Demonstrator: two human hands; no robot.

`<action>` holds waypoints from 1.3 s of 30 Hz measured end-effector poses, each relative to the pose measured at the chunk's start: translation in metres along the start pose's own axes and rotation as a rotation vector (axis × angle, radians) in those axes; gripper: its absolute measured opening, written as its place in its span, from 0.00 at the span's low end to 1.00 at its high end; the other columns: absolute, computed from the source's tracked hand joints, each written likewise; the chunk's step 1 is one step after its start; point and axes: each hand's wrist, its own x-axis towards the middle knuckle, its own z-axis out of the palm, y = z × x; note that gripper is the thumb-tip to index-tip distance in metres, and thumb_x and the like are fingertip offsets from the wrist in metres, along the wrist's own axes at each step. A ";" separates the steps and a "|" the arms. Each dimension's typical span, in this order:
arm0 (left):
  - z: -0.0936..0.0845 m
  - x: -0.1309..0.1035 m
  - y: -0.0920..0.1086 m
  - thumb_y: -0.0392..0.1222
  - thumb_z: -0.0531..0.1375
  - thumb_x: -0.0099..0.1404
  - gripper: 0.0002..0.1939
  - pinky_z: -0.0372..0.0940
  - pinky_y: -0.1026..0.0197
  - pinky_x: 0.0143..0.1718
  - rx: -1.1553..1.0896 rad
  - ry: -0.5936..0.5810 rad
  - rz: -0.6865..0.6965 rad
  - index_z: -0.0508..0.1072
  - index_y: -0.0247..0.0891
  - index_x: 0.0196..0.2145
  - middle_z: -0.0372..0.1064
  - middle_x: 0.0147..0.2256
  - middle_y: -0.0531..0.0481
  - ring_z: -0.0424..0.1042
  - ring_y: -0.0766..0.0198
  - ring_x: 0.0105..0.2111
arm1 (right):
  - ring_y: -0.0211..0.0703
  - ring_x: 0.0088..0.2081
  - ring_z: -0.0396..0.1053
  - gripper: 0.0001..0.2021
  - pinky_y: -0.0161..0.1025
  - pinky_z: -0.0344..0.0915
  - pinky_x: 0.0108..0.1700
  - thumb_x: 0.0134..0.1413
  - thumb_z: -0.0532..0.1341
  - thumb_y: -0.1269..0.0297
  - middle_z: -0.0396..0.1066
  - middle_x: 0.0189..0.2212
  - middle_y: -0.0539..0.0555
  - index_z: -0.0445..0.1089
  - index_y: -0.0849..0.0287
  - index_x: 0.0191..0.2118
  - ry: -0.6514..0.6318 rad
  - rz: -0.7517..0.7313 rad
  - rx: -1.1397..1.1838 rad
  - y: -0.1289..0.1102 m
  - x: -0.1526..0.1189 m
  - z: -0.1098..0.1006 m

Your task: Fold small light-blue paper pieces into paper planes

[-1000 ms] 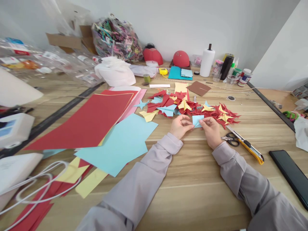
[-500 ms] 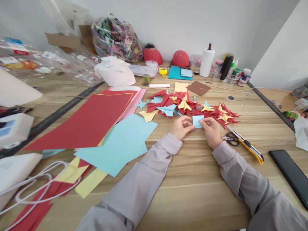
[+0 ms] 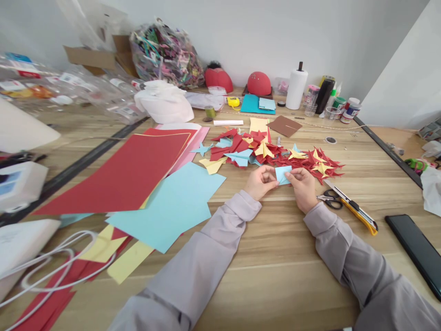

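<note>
A small light-blue square of folded paper is held up just above the table between my two hands. My left hand pinches its left edge between thumb and fingers. On the other side, my right hand grips the right edge, thumb on the near face, where crease lines show. Right behind the square lies a heap of folded red paper pieces, with yellow paper stars and blue folded pieces among them. A yellow folded piece rests left of the heap.
Black scissors and a yellow utility knife lie right of my right hand, a black phone beyond. Large red and light-blue sheets cover the left side. A white cable coils at front left.
The blue paper square has tilted slightly between my fingers. Both hands stay in nearly the same place, and nothing else on the table has moved.
</note>
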 end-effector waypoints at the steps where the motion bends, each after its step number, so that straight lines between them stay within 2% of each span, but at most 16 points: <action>1: 0.000 0.000 0.000 0.35 0.67 0.42 0.22 0.64 0.65 0.26 0.001 -0.001 -0.001 0.63 0.33 0.35 0.68 0.18 0.56 0.68 0.69 0.20 | 0.34 0.22 0.64 0.15 0.32 0.61 0.23 0.34 0.69 0.59 0.69 0.20 0.46 0.63 0.58 0.26 0.000 0.001 0.008 0.000 0.000 0.000; 6: 0.003 0.000 0.001 0.38 0.67 0.43 0.20 0.63 0.65 0.24 -0.008 0.018 -0.020 0.63 0.35 0.33 0.67 0.19 0.57 0.68 0.69 0.20 | 0.33 0.21 0.63 0.16 0.32 0.60 0.23 0.34 0.69 0.58 0.68 0.19 0.45 0.62 0.58 0.27 -0.013 -0.012 0.012 0.001 0.001 0.000; 11: 0.008 0.000 -0.001 0.39 0.69 0.39 0.22 0.63 0.65 0.28 0.045 0.059 0.024 0.65 0.34 0.32 0.70 0.24 0.54 0.68 0.69 0.23 | 0.34 0.22 0.63 0.16 0.32 0.60 0.24 0.34 0.69 0.58 0.68 0.20 0.45 0.63 0.58 0.27 -0.019 -0.030 -0.047 0.001 0.000 0.000; 20: 0.002 0.003 -0.008 0.40 0.69 0.41 0.21 0.60 0.66 0.24 0.062 0.040 0.006 0.65 0.34 0.32 0.67 0.20 0.56 0.65 0.70 0.19 | 0.34 0.23 0.64 0.16 0.32 0.61 0.24 0.35 0.68 0.57 0.68 0.21 0.46 0.63 0.58 0.27 -0.014 -0.026 -0.049 -0.002 -0.002 0.002; 31: 0.000 0.001 -0.001 0.34 0.67 0.41 0.22 0.64 0.64 0.27 -0.043 -0.019 -0.052 0.65 0.33 0.36 0.70 0.22 0.53 0.70 0.67 0.23 | 0.34 0.23 0.65 0.16 0.32 0.61 0.24 0.35 0.68 0.57 0.68 0.21 0.46 0.63 0.58 0.28 0.008 0.003 0.013 -0.001 0.000 0.001; 39: 0.000 0.001 -0.001 0.28 0.65 0.39 0.26 0.65 0.63 0.30 -0.059 -0.031 -0.037 0.65 0.32 0.38 0.71 0.24 0.53 0.71 0.67 0.25 | 0.34 0.23 0.65 0.16 0.32 0.61 0.24 0.35 0.68 0.57 0.68 0.21 0.46 0.63 0.57 0.28 0.030 0.003 -0.019 -0.002 0.001 0.001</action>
